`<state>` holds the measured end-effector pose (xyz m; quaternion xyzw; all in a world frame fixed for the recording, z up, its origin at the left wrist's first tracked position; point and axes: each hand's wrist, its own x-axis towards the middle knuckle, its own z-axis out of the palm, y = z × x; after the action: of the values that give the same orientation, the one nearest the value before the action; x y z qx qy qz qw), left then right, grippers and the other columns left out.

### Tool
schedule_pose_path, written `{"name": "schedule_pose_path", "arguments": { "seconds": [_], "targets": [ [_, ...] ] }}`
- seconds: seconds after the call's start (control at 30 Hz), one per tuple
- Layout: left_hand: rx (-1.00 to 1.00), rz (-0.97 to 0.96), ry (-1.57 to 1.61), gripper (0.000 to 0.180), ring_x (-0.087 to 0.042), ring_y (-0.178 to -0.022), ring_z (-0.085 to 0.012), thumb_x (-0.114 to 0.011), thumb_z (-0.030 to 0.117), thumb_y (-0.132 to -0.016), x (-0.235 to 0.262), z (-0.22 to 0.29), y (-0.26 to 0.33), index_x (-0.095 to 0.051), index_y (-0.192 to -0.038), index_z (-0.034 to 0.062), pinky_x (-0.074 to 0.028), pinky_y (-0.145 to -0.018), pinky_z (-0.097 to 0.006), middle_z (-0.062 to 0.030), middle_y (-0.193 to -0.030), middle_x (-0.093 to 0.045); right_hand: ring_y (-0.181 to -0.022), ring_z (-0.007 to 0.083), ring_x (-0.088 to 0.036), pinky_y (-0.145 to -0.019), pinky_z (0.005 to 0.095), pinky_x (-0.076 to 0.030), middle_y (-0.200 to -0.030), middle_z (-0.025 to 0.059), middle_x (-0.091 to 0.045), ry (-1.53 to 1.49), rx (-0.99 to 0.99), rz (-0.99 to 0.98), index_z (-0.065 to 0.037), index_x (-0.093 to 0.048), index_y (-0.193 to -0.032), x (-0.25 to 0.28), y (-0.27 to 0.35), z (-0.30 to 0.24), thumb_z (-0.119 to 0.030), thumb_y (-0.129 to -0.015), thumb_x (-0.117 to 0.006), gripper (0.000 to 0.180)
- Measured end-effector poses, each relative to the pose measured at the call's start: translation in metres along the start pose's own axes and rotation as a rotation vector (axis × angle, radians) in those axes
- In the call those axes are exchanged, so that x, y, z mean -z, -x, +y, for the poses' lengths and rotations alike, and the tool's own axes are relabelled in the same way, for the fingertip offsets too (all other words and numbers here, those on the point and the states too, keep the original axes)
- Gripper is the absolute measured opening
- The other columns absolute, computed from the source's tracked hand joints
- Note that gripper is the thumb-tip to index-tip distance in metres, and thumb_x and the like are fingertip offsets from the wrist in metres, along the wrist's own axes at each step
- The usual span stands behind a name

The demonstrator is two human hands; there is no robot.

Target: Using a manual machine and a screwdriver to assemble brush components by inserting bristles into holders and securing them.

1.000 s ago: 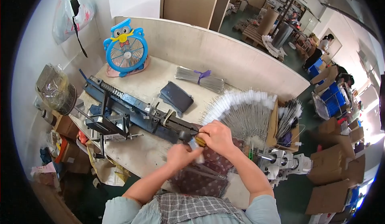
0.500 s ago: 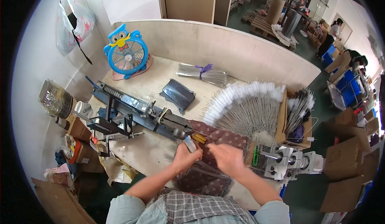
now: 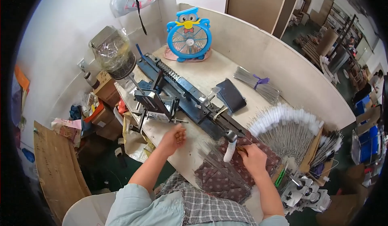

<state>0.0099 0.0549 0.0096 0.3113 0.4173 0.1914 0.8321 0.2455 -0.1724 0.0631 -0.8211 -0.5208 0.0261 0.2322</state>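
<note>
left hand hovered mid-frame over desk, fingers curled loosely, holding nothing visible; right hand pinched white-tipped brush beside blue machine.

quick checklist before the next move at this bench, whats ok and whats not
1. Right hand on a white-tipped piece at the end of the blue machine: ok.
2. Left hand off the machine, loosely curled over the table: ok; whether it holds anything: cannot tell.
3. Loose thin wires within reach on the dotted cloth: ok.
4. Fan of white-tipped wires laid out on the right: ok.
5. Piece seated properly in the machine: cannot tell.
</note>
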Motion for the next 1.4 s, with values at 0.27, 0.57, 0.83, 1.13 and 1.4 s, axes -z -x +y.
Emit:
{"name": "schedule_pose_path", "arguments": {
  "seconds": [0.27, 0.57, 0.83, 1.13, 1.4],
  "targets": [
    [-0.117, 0.155, 0.122, 0.023, -0.055, -0.069, -0.0113, -0.061, 0.033, -0.086, 0.009, 0.013, -0.003, -0.061, -0.089, 0.0098, -0.046, -0.067, -0.027, 0.0015, -0.075, -0.057, -0.076, 0.0333, -0.060, -0.066, 0.0390, -0.048, -0.082, 0.0139, -0.059, -0.098, 0.035, -0.136, -0.001, -0.064, -0.089, 0.026, 0.019, -0.010, -0.007, -0.074, -0.068, 0.017],
    [-0.257, -0.054, -0.075, 0.022, -0.053, -0.056, -0.0139, -0.060, 0.019, -0.083, -0.060, -0.028, 0.024, -0.060, -0.072, 0.0008, -0.042, -0.056, -0.026, -0.0050, -0.063, -0.057, -0.078, 0.0300, -0.061, -0.068, 0.0353, -0.049, -0.085, 0.0126, -0.065, -0.127, 0.132, 0.150, -0.005, -0.066, -0.098, 0.097, 0.021, -0.003, -0.002, -0.075, -0.064, 0.023],
    [-0.215, -0.485, -0.268, 0.019, -0.055, -0.067, -0.0101, -0.056, 0.016, -0.090, -0.209, -0.084, 0.041, -0.065, -0.086, -0.0010, -0.044, -0.061, -0.025, -0.0055, -0.078, -0.063, -0.074, 0.0249, -0.060, -0.067, 0.0325, -0.047, -0.079, 0.0112, -0.065, -0.464, -0.211, 0.081, -0.004, -0.068, -0.096, 0.097, 0.033, 0.031, -0.011, -0.079, -0.065, 0.018],
    [-0.299, -0.491, -0.364, 0.021, -0.049, -0.063, -0.0058, -0.056, 0.017, -0.091, -0.221, -0.097, 0.035, -0.064, -0.089, -0.0018, -0.040, -0.058, -0.021, -0.0017, -0.076, -0.061, -0.070, 0.0232, -0.059, -0.065, 0.0324, -0.046, -0.077, 0.0097, -0.064, -0.500, -0.137, 0.154, -0.004, -0.069, -0.094, 0.103, 0.047, 0.037, -0.008, -0.076, -0.068, 0.018],
    [-0.237, -0.288, -0.096, 0.016, -0.051, -0.064, -0.0087, -0.054, 0.020, -0.093, -0.201, -0.073, 0.043, -0.060, -0.090, 0.0049, -0.041, -0.060, -0.023, -0.0029, -0.078, -0.060, -0.071, 0.0249, -0.058, -0.063, 0.0352, -0.046, -0.076, 0.0047, -0.063, -0.078, 0.172, 0.302, -0.008, -0.068, -0.086, 0.106, 0.020, 0.017, -0.010, -0.072, -0.069, 0.014]
  ]
}}
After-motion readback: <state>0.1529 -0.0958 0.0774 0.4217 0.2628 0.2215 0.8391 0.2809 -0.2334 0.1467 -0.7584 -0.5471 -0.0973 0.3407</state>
